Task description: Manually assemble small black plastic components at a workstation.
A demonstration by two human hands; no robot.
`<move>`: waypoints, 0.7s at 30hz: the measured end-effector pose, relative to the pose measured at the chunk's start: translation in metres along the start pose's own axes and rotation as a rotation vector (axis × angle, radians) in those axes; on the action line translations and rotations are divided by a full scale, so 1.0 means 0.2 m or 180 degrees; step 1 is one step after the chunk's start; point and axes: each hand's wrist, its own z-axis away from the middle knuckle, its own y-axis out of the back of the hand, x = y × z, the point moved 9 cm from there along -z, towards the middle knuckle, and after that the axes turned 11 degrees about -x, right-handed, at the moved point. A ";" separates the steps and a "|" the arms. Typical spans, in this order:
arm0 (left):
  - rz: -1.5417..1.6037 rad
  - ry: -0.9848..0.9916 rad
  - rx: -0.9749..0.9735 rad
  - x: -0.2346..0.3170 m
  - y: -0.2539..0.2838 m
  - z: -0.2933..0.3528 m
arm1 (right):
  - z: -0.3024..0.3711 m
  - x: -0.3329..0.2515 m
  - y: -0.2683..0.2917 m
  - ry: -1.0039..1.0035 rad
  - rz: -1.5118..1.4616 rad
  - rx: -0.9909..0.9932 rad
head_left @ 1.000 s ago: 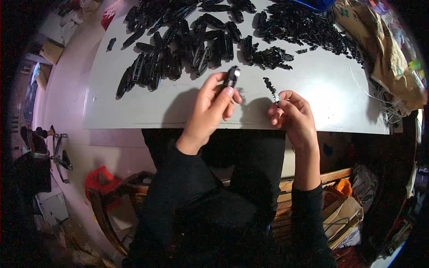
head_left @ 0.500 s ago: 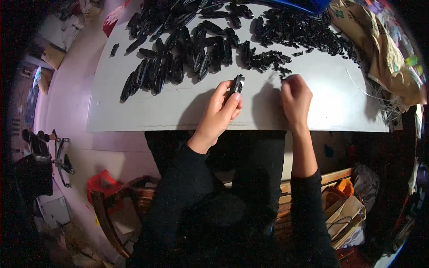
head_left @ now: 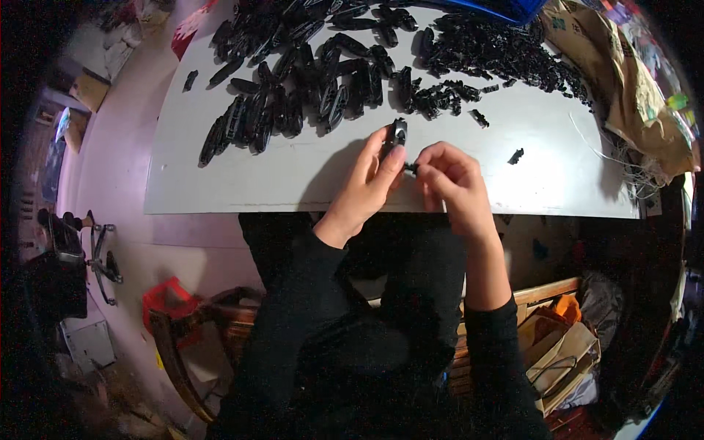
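White desk (head_left: 242, 180). Black oblong casings (head_left: 294, 116) heaped across it; small black parts (head_left: 499, 55) piled to their right. Left hand (head_left: 363, 183): grip closed round black casing (head_left: 400, 134), over desk. Right hand (head_left: 455, 183): grip pinching tiny black piece (head_left: 411, 168) beside casing, contact unclear.
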 end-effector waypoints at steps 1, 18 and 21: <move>-0.0007 0.0006 0.0007 -0.02 0.01 0.00 | -0.01 0.02 -0.01 -0.0001 -0.0010 -0.0004; -0.1692 -0.0156 -0.1079 0.06 -0.11 0.05 | 0.14 0.07 0.15 -0.0405 -0.0144 0.0762; -0.3932 -0.1331 0.0921 0.38 0.13 0.01 | 0.23 -0.08 0.37 0.0700 -0.0984 0.1227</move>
